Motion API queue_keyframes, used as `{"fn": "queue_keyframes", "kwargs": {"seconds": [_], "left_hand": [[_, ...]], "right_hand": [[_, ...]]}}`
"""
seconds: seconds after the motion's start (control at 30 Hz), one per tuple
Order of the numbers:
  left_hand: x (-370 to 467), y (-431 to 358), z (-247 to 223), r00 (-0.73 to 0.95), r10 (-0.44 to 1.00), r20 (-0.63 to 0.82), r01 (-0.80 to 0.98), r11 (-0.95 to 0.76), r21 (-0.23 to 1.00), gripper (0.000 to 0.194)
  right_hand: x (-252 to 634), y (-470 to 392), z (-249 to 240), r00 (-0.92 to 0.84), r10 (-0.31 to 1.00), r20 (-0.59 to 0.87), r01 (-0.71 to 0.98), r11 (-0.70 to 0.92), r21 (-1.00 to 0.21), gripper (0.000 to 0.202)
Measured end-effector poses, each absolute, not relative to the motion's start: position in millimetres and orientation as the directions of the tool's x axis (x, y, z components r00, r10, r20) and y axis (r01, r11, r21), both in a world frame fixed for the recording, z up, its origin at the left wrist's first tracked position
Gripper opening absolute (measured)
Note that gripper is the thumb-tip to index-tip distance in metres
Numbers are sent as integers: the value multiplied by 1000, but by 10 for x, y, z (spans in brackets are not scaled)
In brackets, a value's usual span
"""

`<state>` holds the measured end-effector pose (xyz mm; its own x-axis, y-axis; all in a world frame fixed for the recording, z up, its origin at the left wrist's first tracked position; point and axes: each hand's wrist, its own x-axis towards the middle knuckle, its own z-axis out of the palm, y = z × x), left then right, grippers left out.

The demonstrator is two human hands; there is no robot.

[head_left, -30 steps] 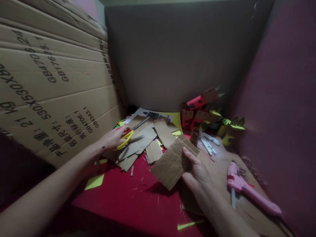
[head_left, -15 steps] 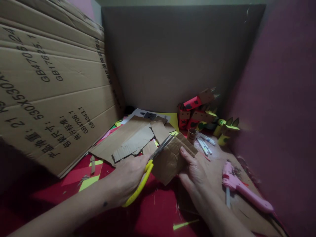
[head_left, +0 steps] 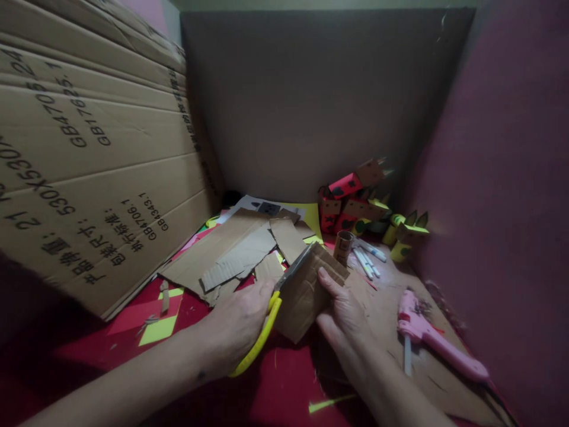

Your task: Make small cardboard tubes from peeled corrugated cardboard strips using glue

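My left hand (head_left: 242, 326) grips yellow-handled scissors (head_left: 258, 347), its fingers wrapped round the loops. Their grey blades lie along the left edge of a piece of brown cardboard (head_left: 306, 302), pointing away from me. My right hand (head_left: 344, 311) pinches that cardboard at its right side, thumb on top and the other fingers hidden underneath. The piece is tilted and held above the red table surface (head_left: 275, 391). Behind it lie flat cardboard scraps (head_left: 240, 258), some with torn edges.
A large printed cardboard sheet (head_left: 111, 166) stands at left. To the right lie a pink glue gun (head_left: 440, 344) and several white markers (head_left: 367, 261) beside a cardboard tube (head_left: 343, 246). Red and yellow cardboard figures (head_left: 351, 204) sit at the back. Yellow paper scraps (head_left: 159, 329) lie at left.
The scissor blades have closed along the cardboard's edge. Both hands have shifted slightly, and the cardboard piece has turned a little, showing its left edge more steeply.
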<state>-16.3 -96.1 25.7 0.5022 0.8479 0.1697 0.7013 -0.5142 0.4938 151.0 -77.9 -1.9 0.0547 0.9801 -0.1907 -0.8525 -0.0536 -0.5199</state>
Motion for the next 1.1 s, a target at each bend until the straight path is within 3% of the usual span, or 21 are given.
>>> {"fn": "queue_keyframes", "kwargs": {"seconds": [0.4,0.73,0.9,0.97,1.1], "left_hand": [[-232,-952,138,546,825,147,693,-544,474,40],[-197,-936,231,557,826,84,754,-546,366,43],[-222,-940,131,548,836,44,793,-535,293,25],[-229,-930,101,532,843,78,801,-530,278,21],[-329,-763,157,422,894,153,849,-449,279,34]], "right_hand": [[1475,-763,-49,47,970,-239,-858,-84,-507,36],[1466,-799,-38,48,971,-235,-848,-84,-524,37],[1461,-771,-63,43,965,-257,-855,-98,-510,34],[1457,-764,-70,46,958,-282,-852,-110,-511,33],[1456,-761,-72,39,958,-284,-846,-120,-520,34]]}}
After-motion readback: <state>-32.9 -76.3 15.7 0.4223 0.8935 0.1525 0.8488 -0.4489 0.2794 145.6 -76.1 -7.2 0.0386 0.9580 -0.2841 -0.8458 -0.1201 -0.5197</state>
